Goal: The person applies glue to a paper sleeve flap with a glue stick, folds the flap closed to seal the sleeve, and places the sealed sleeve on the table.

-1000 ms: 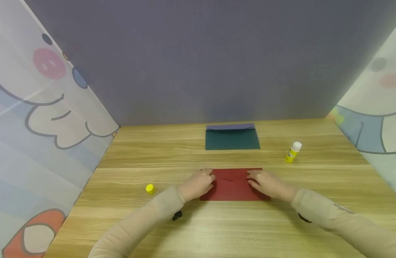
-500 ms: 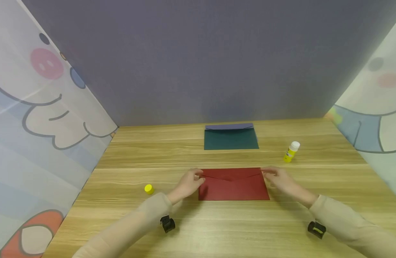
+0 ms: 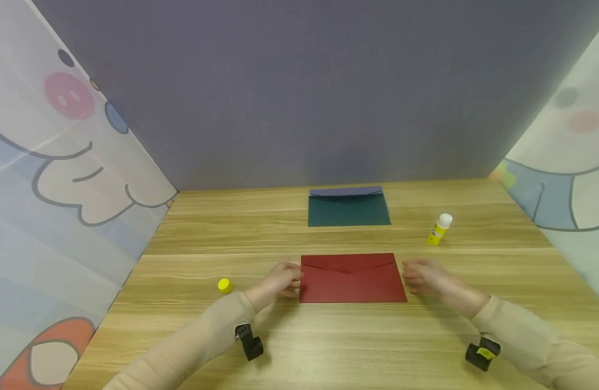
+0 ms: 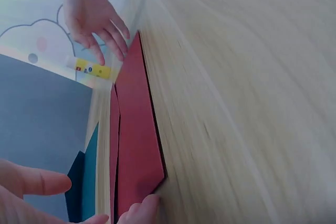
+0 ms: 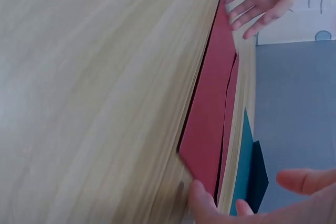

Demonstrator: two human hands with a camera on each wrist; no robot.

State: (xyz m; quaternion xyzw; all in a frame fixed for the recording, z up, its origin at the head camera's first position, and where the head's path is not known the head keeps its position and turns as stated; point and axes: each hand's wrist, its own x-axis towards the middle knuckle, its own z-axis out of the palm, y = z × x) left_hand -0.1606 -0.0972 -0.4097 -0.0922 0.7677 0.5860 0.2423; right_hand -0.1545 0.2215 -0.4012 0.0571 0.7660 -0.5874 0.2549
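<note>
A red envelope lies flat on the wooden table, its pointed flap folded down over the front. My left hand is at its left edge, fingers loosely bent with the tips right by the paper. On the opposite side my right hand hovers just off the right edge, fingers relaxed and holding nothing. Both wrist views show the fingertips close to the envelope's short ends. Farther back lies a dark green envelope, its flap raised and lighter in tone.
Behind the right hand stands a yellow glue stick with a white end. Its yellow cap sits apart on the left of the table. A grey panel rises along the back edge, with cartoon-printed sheets at both sides.
Both hands have slid outward from on top of the red envelope to its left and right edges, uncovering its closed flap. The envelopes, glue stick and cap stay in place.
</note>
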